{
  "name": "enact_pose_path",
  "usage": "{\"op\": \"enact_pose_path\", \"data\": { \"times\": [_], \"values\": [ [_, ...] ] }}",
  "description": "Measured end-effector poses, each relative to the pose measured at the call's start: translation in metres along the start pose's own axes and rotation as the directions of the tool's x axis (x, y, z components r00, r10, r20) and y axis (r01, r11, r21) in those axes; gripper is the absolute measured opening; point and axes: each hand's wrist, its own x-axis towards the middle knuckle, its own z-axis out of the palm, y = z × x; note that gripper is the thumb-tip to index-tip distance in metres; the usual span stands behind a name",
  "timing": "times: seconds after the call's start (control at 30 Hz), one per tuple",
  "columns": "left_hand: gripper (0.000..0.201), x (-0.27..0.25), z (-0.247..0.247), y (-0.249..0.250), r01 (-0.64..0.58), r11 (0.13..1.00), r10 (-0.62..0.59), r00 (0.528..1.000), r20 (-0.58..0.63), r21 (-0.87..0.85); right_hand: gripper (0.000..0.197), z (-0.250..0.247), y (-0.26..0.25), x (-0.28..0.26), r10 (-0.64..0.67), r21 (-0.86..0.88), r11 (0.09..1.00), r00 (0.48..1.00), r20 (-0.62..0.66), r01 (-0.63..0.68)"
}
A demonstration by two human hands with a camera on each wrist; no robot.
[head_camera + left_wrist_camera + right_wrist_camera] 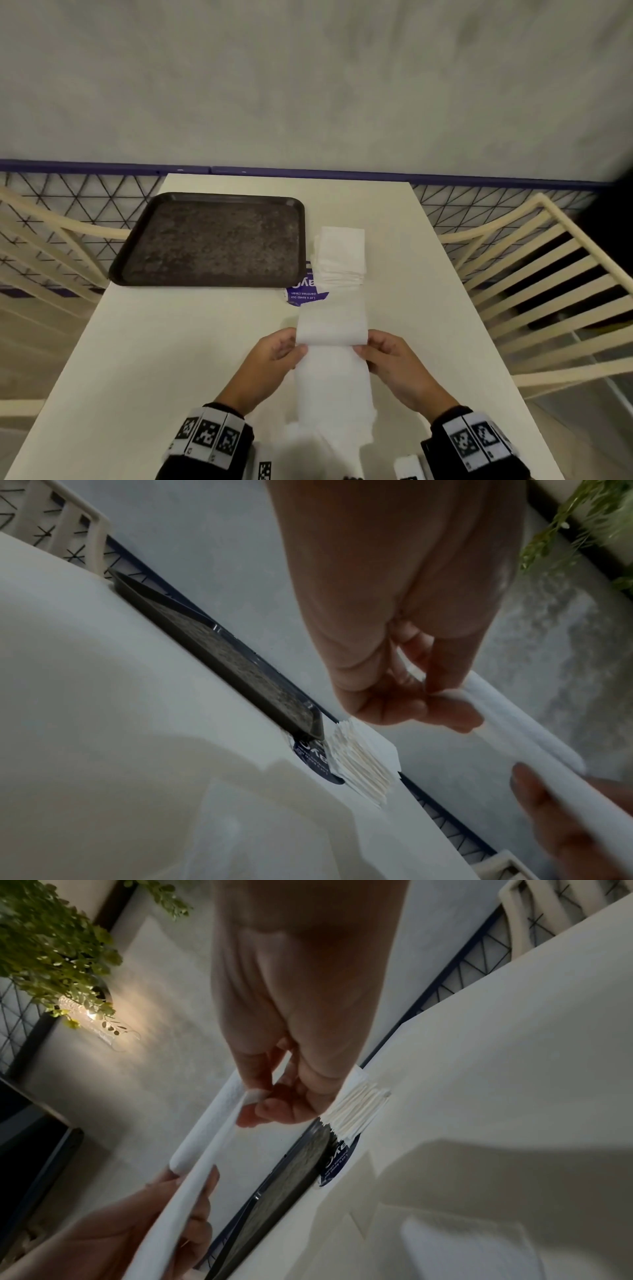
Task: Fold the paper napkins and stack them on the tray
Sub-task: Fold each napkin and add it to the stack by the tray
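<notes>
White paper napkin [331, 363] runs lengthwise away from the person, lifted off the table [171, 342]. Left hand [274, 353] and right hand [394, 359] each pinch one side edge at a rolled-over fold, equally near. Beyond lies the pile of napkins [340, 255]; the bare dark tray [212, 240] sits far-left, likely favouring the left hand for placing.
</notes>
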Motion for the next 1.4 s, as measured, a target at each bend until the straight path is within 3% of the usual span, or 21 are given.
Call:
{"op": "enact_pose_path", "data": {
  "times": [0.13, 0.23, 0.37, 0.5, 0.67, 0.8, 0.9, 0.97, 1.1, 1.27, 1.4],
  "values": [
    [0.022, -0.005, -0.001, 0.002, -0.056, 0.998, 0.057, 0.998, 0.014, -0.022, 0.023, -0.001, -0.003, -0.002, -0.004, 0.042, 0.999, 1.0, 0.03, 0.002],
    [0.026, -0.007, -0.002, -0.001, -0.023, 0.999, 0.023, 1.0, -0.002, 0.045, 0.029, -0.005, -0.007, -0.003, -0.003, 0.1, 0.995, 0.999, 0.037, -0.001],
    [0.031, -0.01, 0.006, 0.005, 0.015, 0.995, -0.013, 1.0, -0.027, 0.1, 0.022, -0.013, -0.011, -0.009, -0.072, -0.025, 0.997, 0.997, 0.034, 0.073],
    [0.007, -0.012, 0.027, 0.019, -0.06, 0.977, 0.079, 0.993, -0.088, 0.205, 0.02, -0.02, -0.01, -0.01, -0.161, -0.172, 0.971, 0.986, 0.047, 0.167],
    [0.002, -0.007, 0.057, 0.02, -0.137, 0.824, 0.231, 0.967, -0.105, 0.55, 0.021, -0.023, -0.012, -0.012, -0.259, -0.338, 0.902, 0.963, 0.073, 0.268],
    [0.022, -0.008, 0.071, 0.022, -0.225, 0.7, 0.402, 0.909, -0.113, 0.678, 0.006, -0.028, -0.015, -0.015, -0.338, -0.452, 0.816, 0.932, 0.133, 0.361],
    [0.037, -0.012, 0.076, 0.027, -0.225, 0.651, 0.44, 0.89, -0.118, 0.725, 0.009, -0.033, -0.016, -0.017, -0.36, -0.46, 0.797, 0.919, 0.157, 0.391],
    [0.035, -0.017, 0.076, 0.027, -0.185, 0.691, 0.42, 0.889, -0.18, 0.699, 0.014, -0.04, -0.017, -0.016, -0.366, -0.46, 0.796, 0.919, 0.151, 0.392],
    [0.006, -0.029, 0.075, 0.026, -0.095, 0.722, 0.388, 0.876, -0.287, 0.686, 0.018, -0.052, -0.016, -0.014, -0.357, -0.432, 0.818, 0.924, 0.139, 0.381],
    [0.007, -0.039, 0.08, 0.028, -0.018, 0.853, 0.285, 0.853, -0.437, 0.521, 0.006, -0.051, -0.004, -0.01, -0.26, -0.36, 0.88, 0.949, 0.177, 0.309],
    [0.013, -0.045, 0.07, 0.028, 0.023, 0.896, 0.237, 0.818, -0.523, 0.443, 0.039, -0.052, 0.013, -0.004, -0.181, -0.419, 0.871, 0.961, 0.211, 0.256]
  ]
}}
